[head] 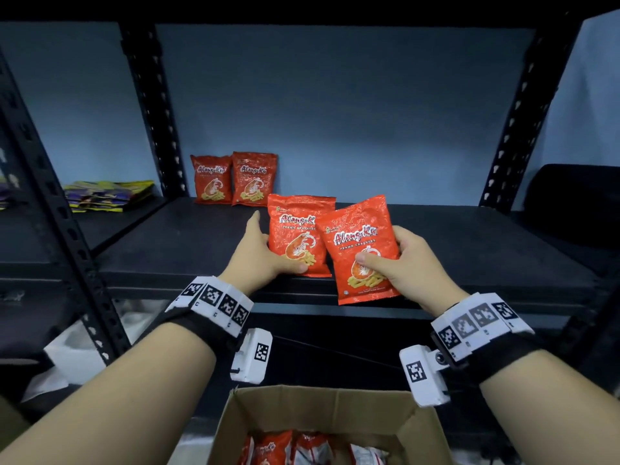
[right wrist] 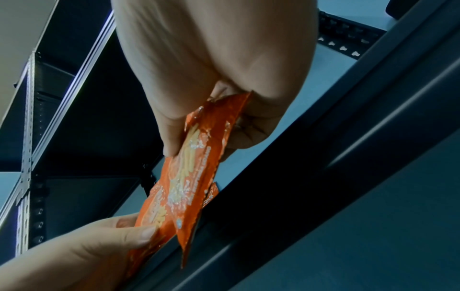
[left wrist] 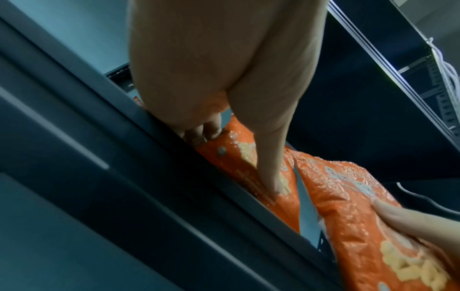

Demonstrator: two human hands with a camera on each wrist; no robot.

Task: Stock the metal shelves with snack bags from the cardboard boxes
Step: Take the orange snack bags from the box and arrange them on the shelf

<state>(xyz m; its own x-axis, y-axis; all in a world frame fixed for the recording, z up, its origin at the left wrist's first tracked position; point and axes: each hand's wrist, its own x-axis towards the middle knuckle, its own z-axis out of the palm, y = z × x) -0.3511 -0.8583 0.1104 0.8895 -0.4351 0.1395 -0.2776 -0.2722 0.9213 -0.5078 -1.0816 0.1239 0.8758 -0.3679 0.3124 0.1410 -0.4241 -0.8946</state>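
Both hands hold red snack bags: left hand (head: 265, 253) one apparently resting on the shelf (head: 469, 243), right hand (head: 399, 263) another.

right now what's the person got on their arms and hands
Both forearms are bare, with no sleeves or gloves. Each wrist carries a black strap: the left wrist band and the right wrist band are topped by white blocks printed with black square coded markers. A white boxy camera unit with another marker hangs under each wrist.
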